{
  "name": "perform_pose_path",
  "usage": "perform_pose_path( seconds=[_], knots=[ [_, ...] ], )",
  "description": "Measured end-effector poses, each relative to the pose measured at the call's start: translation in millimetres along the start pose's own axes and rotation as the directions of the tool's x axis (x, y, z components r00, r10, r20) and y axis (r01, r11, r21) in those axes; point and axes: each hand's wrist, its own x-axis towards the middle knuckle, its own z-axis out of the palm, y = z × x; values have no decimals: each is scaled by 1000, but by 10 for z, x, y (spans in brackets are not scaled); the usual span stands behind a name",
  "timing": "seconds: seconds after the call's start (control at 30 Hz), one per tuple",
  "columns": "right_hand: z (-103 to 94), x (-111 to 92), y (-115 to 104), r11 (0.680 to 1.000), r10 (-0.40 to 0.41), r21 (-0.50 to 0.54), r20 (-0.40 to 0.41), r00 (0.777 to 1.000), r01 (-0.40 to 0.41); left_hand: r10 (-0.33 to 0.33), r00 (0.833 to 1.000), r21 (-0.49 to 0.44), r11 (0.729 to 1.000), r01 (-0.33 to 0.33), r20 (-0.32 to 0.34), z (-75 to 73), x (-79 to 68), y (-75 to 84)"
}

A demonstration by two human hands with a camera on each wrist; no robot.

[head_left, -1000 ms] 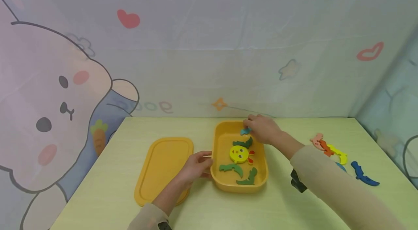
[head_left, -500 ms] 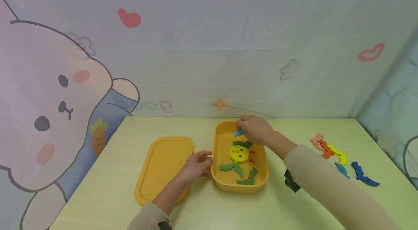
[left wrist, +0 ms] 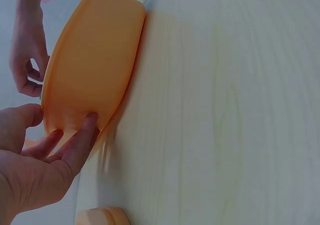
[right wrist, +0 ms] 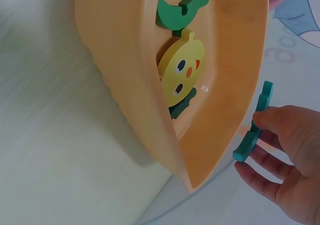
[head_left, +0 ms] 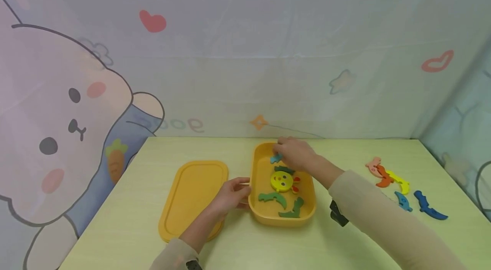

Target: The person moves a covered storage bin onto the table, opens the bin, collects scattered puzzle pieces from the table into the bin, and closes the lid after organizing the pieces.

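My right hand (head_left: 294, 153) pinches a teal wooden piece with notched edges (right wrist: 245, 146) between thumb and fingers, above the far end of a yellow-orange plastic box (head_left: 264, 216). My left hand (head_left: 229, 195) holds the box's left wall. In the left wrist view its thumb is at the rim and its fingers (left wrist: 80, 145) lie against the outer wall. Inside the box lie a round yellow chick-face piece (head_left: 281, 181) with red parts beside it, a dark green piece (head_left: 284, 169) partly hidden behind it, and two more green pieces (head_left: 273, 197) toward the near end.
A flat yellow-orange lid (head_left: 193, 202) lies left of the box. On the right of the table are pink (head_left: 373, 166), orange (head_left: 383, 176), yellow (head_left: 400, 182), light blue (head_left: 402, 201) and dark blue (head_left: 427, 206) pieces. A printed cloth (head_left: 238, 48) hangs behind.
My right hand has moved left over the box's far end with the teal piece, uncovering more of the light blue piece on the table. My left hand stays at the box wall.
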Motion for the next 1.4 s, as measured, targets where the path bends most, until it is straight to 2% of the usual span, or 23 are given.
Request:
perform_pose_path(
  seconds=[0.47,0.87,1.23,1.4],
  knots=[
    [11,41,-119,999,-9,45,73,997,6,5,1000,-14,1000,-4,0,0,8,-17],
    [34,61,-166,999,-24,50,79,997,20,-5,1000,-14,1000,5,3,-9,20,-33],
    [75,30,-118,996,-76,56,60,995,72,-6,1000,-8,1000,5,-3,0,3,15],
    [85,-9,-96,997,-56,64,82,995,51,-6,1000,0,1000,6,-3,-4,5,-8]
  ],
)
